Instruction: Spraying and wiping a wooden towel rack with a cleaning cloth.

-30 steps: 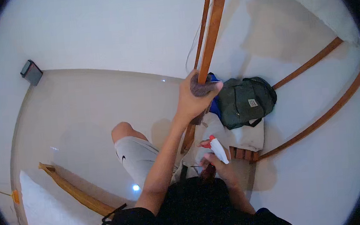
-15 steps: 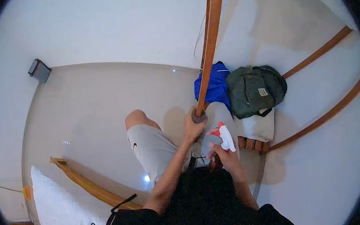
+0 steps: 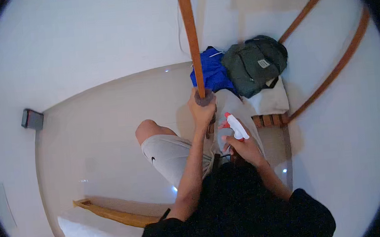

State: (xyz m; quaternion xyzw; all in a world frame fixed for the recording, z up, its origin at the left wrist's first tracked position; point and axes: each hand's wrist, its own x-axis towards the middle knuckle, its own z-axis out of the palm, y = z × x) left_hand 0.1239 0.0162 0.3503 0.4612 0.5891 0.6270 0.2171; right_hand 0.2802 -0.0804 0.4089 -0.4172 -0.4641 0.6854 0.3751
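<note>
My left hand [image 3: 203, 112] is closed around a dark grey cloth or pad [image 3: 204, 98], pressing it against an upright wooden post [image 3: 190, 37]. My right hand [image 3: 247, 150] grips a spray bottle [image 3: 237, 127] with a white and red trigger head, held tilted over my lap. Most of the bottle's body is hidden by the hand and hard to make out. Both hands are in front of my black shirt, above my grey shorts [image 3: 168, 154].
A blue bag [image 3: 210, 71] and a dark green backpack [image 3: 253, 68] rest beyond my right hand, by a folded white cloth [image 3: 267, 100] on wooden slats [image 3: 269, 120]. Curved wooden bars [image 3: 331, 81] rise at right. A wood-framed white cushion [image 3: 96, 235] is at lower left; a grey box [image 3: 32, 119] stands by the wall.
The view has turned and tilted, so the bags and bars sit higher in the picture. Both hands keep their holds; the left hand with the cloth remains at the post.
</note>
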